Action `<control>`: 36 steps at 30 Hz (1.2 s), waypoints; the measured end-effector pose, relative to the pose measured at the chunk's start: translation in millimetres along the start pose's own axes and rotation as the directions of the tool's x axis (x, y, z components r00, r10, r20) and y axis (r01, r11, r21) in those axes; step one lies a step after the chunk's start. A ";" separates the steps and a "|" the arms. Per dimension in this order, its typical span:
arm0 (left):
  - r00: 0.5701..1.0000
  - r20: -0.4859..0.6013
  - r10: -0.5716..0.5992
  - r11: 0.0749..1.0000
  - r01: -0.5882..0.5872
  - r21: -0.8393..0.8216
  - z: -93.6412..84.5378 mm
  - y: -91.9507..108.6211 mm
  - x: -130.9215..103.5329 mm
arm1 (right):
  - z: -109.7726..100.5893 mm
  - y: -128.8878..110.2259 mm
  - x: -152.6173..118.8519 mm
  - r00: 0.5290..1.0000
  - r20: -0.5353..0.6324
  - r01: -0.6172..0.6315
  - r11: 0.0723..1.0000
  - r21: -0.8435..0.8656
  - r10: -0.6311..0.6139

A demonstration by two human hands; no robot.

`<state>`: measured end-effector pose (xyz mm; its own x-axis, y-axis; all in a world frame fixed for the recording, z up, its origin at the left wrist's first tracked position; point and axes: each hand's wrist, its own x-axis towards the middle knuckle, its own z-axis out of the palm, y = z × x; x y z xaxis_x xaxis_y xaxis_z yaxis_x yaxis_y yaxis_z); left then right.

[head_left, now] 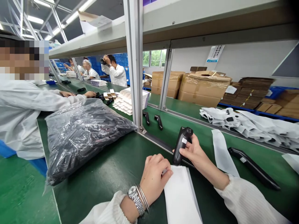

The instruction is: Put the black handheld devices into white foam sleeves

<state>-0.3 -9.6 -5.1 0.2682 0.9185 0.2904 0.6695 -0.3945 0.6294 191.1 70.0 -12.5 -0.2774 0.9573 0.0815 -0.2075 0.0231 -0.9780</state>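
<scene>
A: Location of the black device (179, 151)?
B: Raised over the bench (105, 180), nearly upright with a slight tilt, angled head (187, 130) uppermost, lower end right by the top edge of the white sleeve (179, 193); contact between the two, impossible to tell.

A: State of the right grip (196, 152)?
B: Closed around the black device, thumb on the near side below a small white label (184, 141), other fingers partly hidden behind.

A: And of the left grip (154, 179)?
B: Fingers curled, thumb at the upper left corner of the white sleeve; firm pinch or mere rest, not discernible.

A: Probable handling of the device?
B: Judging by the glossy surface, stiff, fairly light, somewhat slippery. Best held about mid-length, clear of the angled head.

A: And of the sleeve?
B: Apparently thin, soft, easily creased. Best taken by a top corner, without tugging.

A: Nearby?
B: To the right, a loose white strip (222, 151) and a second black piece (254, 168); to the left, a filled plastic bag (88, 133), with a co-worker (21, 105) beyond.
</scene>
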 end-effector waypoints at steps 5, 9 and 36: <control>0.998 -0.035 0.046 0.989 -0.050 -0.136 -1.1 5.2 -2.1 | 8.0 5.2 -14.5 0.998 0.057 0.039 0.997 -0.071 -0.035; 0.995 -0.079 0.054 0.972 -0.070 -0.225 -5.3 11.9 -4.0 | 23.6 -1.6 -27.0 0.985 0.165 0.095 0.948 -0.303 -0.046; 0.987 0.064 -0.145 0.987 0.140 0.085 1.0 -7.9 1.9 | -63.7 -40.6 106.9 0.928 -0.113 -0.002 0.299 -0.954 -0.354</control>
<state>-4.4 -4.8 -10.2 0.2117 0.9659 0.1493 0.7569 -0.2587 0.6001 229.6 189.7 23.6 -0.0776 0.9130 0.4005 0.8340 0.2796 -0.4757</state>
